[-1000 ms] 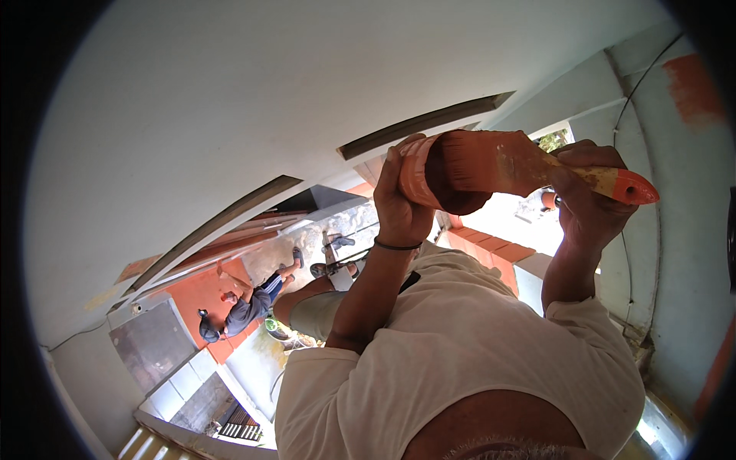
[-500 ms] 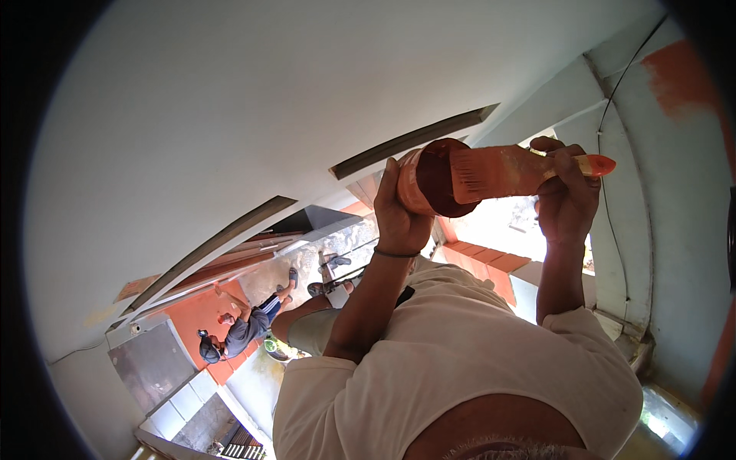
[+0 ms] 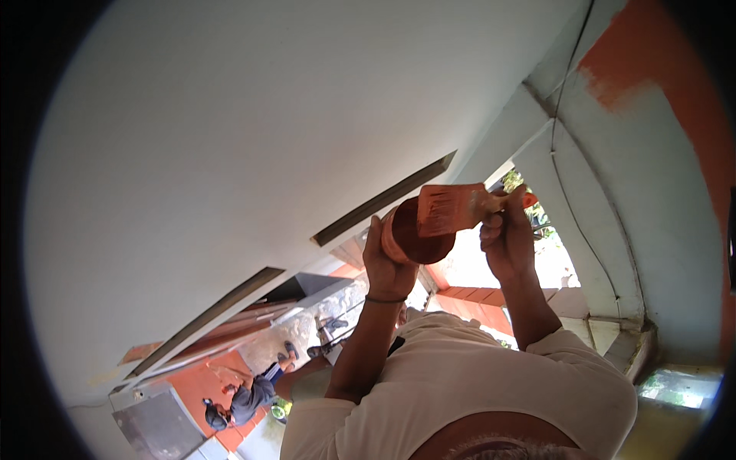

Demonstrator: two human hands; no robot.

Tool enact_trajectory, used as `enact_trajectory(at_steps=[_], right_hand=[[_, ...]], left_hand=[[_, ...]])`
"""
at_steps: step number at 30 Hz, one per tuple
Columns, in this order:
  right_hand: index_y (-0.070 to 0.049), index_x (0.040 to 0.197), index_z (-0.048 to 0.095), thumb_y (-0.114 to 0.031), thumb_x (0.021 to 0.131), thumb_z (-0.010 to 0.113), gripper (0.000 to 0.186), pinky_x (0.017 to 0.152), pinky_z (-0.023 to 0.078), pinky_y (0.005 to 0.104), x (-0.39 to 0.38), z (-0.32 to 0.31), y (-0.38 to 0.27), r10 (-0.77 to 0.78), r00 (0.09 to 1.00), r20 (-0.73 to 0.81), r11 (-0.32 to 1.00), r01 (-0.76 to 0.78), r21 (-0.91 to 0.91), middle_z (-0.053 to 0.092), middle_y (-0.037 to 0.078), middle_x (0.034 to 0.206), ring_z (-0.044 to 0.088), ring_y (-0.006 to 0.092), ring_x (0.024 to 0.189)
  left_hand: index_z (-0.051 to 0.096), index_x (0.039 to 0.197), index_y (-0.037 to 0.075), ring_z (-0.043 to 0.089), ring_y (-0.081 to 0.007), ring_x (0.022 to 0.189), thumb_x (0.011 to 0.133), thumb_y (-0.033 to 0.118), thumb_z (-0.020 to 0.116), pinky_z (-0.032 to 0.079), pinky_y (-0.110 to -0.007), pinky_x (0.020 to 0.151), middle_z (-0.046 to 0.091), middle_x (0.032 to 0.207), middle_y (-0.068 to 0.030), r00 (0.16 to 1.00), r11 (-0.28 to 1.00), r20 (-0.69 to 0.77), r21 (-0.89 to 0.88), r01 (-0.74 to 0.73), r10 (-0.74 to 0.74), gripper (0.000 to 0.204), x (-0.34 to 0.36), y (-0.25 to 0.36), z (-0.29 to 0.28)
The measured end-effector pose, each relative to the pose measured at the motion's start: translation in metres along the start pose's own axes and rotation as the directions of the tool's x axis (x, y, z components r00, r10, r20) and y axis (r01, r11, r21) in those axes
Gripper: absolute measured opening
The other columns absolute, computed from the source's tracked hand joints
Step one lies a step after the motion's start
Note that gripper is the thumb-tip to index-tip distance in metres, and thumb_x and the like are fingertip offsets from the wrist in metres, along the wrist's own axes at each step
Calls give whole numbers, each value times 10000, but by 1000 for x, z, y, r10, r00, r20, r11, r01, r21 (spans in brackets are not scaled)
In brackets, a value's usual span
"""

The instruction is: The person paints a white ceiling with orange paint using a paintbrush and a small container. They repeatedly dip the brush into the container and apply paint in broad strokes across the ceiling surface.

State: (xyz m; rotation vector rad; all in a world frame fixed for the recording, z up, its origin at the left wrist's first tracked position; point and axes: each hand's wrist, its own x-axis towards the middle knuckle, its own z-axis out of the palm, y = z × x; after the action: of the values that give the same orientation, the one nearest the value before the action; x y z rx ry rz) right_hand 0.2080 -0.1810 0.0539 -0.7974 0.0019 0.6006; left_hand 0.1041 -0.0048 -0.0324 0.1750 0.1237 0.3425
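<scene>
My left hand is closed around a small round container smeared with orange-red paint, held up in front of me. My right hand grips the handle of a flat paintbrush. Its orange-stained bristles lie across the container's open mouth. Both arms rise from my light shirt at the lower edge. A thin band circles my left wrist.
A white ceiling with two long dark slots spans the view. At the upper right is an orange painted patch on a pale wall, with a thin cable running down. Another person crouches far below on orange flooring.
Both hands, with container and brush, have dropped lower in the view. The brush has swung so its bristles lie flat over the container's mouth. More of the orange wall patch shows.
</scene>
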Motion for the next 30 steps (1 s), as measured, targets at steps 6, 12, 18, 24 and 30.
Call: enact_trajectory(at_steps=[6, 12, 18, 24, 30], right_hand=[[8, 1112, 672, -128, 1082, 578, 167, 641, 628, 218, 19, -7, -24, -57, 997, 47, 863, 25, 505, 765, 78, 937, 736, 112, 724], [-36, 1224, 633, -125, 1089, 567, 174, 726, 637, 236, 43, 31, -163, -764, 631, 135, 633, 691, 349, 730, 81, 1069, 744, 135, 849], [25, 1194, 722, -41, 1005, 680, 205, 875, 623, 364, 93, 84, -301, -735, -389, 555, -661, 592, -461, 747, 118, 1128, 738, 220, 1012], [36, 1219, 719, -25, 1020, 663, 216, 920, 594, 320, 167, 84, -398, -902, -92, 423, -225, 934, -278, 757, 115, 1165, 730, 203, 1052], [19, 1199, 690, -86, 1057, 602, 198, 764, 591, 281, 187, 130, -395, -612, -410, 676, -748, 579, -325, 711, 76, 994, 692, 139, 841]], left_hand=[[591, 1398, 49, 621, -327, 1304, 1079, 596, 460, 515, -525, 1105, 663, 1380, -152, 992, 993, -69, 41, 111, -108, 646, 2, -7, 3], [648, 1297, 189, 683, -335, 1156, 1029, 646, 475, 593, -520, 834, 717, 1226, -87, 955, 975, -247, 108, 195, -164, 557, -11, -13, -26], [594, 1387, 129, 653, -368, 1191, 1024, 652, 499, 565, -573, 894, 673, 1305, -158, 945, 966, -199, -46, 256, -260, 644, -31, -14, -53], [506, 1471, 92, 614, -389, 1247, 1034, 644, 502, 602, -590, 846, 609, 1390, -199, 951, 934, -68, -219, 282, -302, 704, -35, -13, -47], [498, 1483, 94, 595, -412, 1274, 1037, 635, 506, 614, -612, 855, 604, 1389, -225, 965, 948, -44, -204, 244, -258, 701, -31, -8, -53]])
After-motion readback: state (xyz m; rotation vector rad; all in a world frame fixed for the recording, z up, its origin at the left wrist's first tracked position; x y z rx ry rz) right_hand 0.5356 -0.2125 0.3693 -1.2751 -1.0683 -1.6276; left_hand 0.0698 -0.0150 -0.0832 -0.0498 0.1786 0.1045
